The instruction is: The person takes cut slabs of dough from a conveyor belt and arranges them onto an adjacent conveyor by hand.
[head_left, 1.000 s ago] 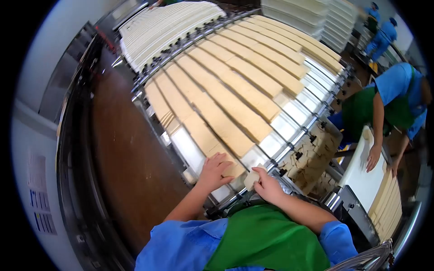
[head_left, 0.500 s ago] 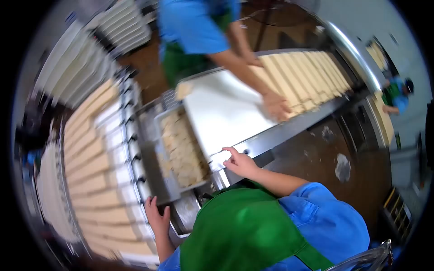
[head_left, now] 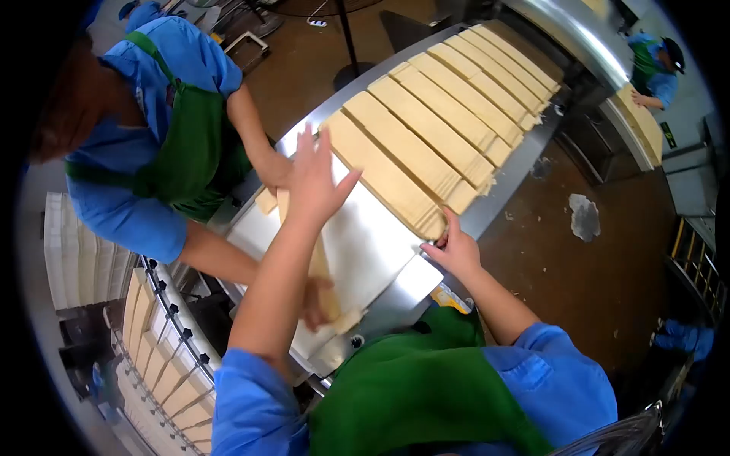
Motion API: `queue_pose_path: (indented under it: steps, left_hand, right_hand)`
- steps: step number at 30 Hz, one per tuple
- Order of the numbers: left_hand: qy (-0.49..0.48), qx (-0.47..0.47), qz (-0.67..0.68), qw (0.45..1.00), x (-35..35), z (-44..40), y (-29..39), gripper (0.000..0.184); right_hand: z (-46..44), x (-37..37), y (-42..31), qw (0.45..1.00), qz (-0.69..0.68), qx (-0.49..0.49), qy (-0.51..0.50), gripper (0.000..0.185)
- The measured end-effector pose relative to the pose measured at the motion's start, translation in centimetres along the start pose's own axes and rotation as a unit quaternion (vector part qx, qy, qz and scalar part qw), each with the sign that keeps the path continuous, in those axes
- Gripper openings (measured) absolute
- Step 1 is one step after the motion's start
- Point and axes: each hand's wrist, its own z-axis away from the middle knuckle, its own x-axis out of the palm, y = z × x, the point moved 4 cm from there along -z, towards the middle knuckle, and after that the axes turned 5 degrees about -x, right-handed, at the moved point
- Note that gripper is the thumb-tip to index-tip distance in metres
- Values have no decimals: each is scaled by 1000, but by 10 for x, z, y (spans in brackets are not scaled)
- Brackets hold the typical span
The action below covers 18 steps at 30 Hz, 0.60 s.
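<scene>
My left hand (head_left: 315, 182) is raised over the belt, fingers spread and holding nothing, near the far end of the closest strip in a row of pale dough strips (head_left: 384, 171). At that strip's near end, my right hand (head_left: 458, 249) has its index finger against the tip and its thumb apart on the near side. Bare white belt (head_left: 372, 251) shows between this row and a separate narrow dough strip (head_left: 322, 262). A co-worker's hands are on that separate strip, partly hidden behind my left forearm.
The co-worker (head_left: 182, 114) leans in from the left. Shiny metal rollers (head_left: 570, 34) stand at the belt's far end, with another person (head_left: 654, 68) beyond. A rack of dough strips (head_left: 171, 357) is at lower left. A whitish patch (head_left: 584, 218) marks the brown floor.
My view has turned. Both my hands have moved forward to the nearest strip in the row. The dough row has come closer, and the co-worker's hands now rest on a separate strip at left.
</scene>
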Motion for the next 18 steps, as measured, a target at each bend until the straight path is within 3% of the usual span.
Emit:
queue_pose_path:
  steps: [2, 3, 4, 6, 10, 14, 16, 18]
  left_hand:
    - [-56, -71, -21, 996, 52, -55, -17, 91]
    - [-118, -160, -86, 976, 90, -84, -27, 92]
    - [-122, -164, -89, 975, 114, -86, -34, 92]
    - [-223, -194, -120, 948, 156, -82, -44, 92]
    - [-131, -154, -147, 968, 159, -70, -38, 85]
    - [-172, -213, -52, 960, 140, -99, -46, 76]
    - [-120, -200, -92, 968, 139, -111, -58, 66]
    - [-150, -223, -108, 957, 140, -115, -57, 61]
  right_hand:
    - [-18, 1, -6, 1000, -11, -3, -7, 100]
    - [-28, 3, -15, 1000, -18, -2, -12, 100]
    - [-30, 5, -16, 1000, -21, -2, -17, 100]
    - [-32, 4, -13, 999, -51, 18, 2, 100]
    - [-29, 11, 1, 993, -99, 48, -35, 94]
    - [-31, 9, 0, 991, -110, 58, -43, 91]
    - [-34, 11, -1, 993, -108, 49, -15, 91]
    - [-40, 5, -8, 997, -60, 41, -40, 87]
